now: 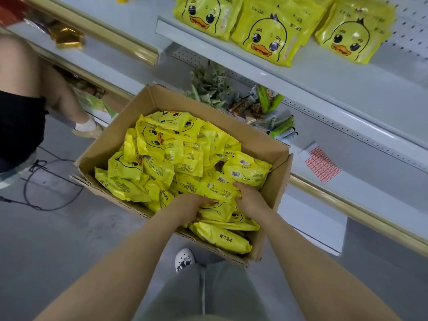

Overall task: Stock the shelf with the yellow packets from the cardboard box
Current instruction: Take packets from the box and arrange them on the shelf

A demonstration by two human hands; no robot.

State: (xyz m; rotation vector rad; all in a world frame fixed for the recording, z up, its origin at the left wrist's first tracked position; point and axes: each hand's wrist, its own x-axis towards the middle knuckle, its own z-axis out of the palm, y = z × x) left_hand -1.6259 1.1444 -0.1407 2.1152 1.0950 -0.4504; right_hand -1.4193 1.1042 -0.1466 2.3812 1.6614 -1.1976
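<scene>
The bare left hand [194, 205] and right hand [249, 200] both curl around one glossy yellow duck-print packet [220, 198] in the heaped open brown cardboard box [281, 172]. Three matching packets [268, 35] stand on the white metal shelf [324, 72] above.

Both hands were down in the cardboard box [266, 144] of yellow packets [162, 163].

The left hand [196, 205] and right hand [250, 198] gripped one packet [220, 193] between them; three duck-faced packets [268, 35] lay on the shelf [312, 72] above.
</scene>
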